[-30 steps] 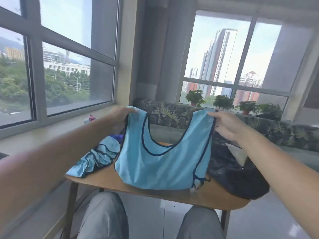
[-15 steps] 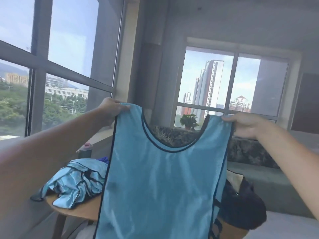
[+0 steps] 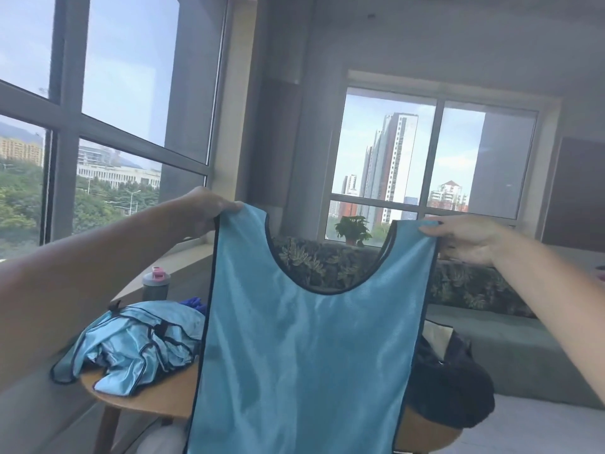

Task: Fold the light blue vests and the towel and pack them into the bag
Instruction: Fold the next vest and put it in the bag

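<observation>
Shiny light blue vest with dark trim (image 3: 304,355) held up mid-frame, shoulder straps pinched by left hand (image 3: 204,209) and right hand (image 3: 468,239).

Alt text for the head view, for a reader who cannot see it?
Two hands hold a light blue vest up by its shoulder straps, left hand and right hand pinching one each. Behind it, a wooden table bears a heap of crumpled vests and a black bag.
</observation>
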### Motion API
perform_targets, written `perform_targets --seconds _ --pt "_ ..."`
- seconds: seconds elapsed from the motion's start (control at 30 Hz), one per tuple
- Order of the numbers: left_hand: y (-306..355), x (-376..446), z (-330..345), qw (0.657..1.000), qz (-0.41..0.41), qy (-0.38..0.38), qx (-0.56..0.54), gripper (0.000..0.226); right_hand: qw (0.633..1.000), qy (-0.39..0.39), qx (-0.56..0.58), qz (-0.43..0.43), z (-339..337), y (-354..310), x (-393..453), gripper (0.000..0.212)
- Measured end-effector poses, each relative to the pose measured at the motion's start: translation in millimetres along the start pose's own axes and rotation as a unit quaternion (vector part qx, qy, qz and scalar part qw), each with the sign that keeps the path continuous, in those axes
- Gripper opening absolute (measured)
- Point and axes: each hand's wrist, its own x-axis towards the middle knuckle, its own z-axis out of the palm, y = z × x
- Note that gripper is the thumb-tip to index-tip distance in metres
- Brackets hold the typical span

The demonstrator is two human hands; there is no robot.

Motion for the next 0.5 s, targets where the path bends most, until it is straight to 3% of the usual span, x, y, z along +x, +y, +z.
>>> perform_targets --seconds 0.13,0.27,0.37,0.5 --pt "0 -5 1 0.999 -0.012 -0.031 0.016 0.023 0.997 0.018 -0.068 -0.036 5 3 -7 0.041" --pt "-4 -9 -6 0.997 -0.004 -0.046 0.054 0.031 0.992 0.039 -0.102 -0.063 5 9 -10 0.046" --pt "-12 -10 -8 0.991 0.026 -0.050 0.120 0.021 0.987 0.057 -0.123 -0.081 7 13 -14 0.033" --pt "-16 -14 -6 0.986 0.048 -0.085 0.135 0.017 0.952 0.099 -0.260 -0.127 6 20 -6 0.030"
